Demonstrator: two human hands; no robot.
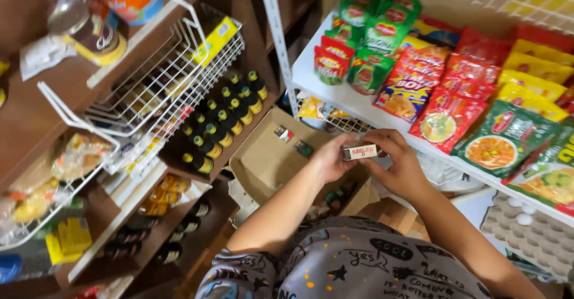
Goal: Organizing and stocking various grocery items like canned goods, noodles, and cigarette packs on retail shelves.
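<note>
Both hands hold one small white-and-red box [360, 151] — left hand [330, 158] pinching its left end, right hand [399, 166] with fingers clamped over its right end. It hangs above an open cardboard carton [269, 158] at the white shelf's [335, 92] front edge. Seemingly mid-stocking — placing it would need a free spot among the sachets [445, 116].

At 12 o'clock of the hands, a small white box [360, 151] with red print. At 1 o'clock, red, green and yellow sachets [454, 89] on a white shelf [335, 92]. At 9 o'clock, dark bottles [224, 125] with green-yellow caps, below a white wire basket [161, 78]. At 6 o'clock, a grey shirt [353, 263] with black doodles.
</note>
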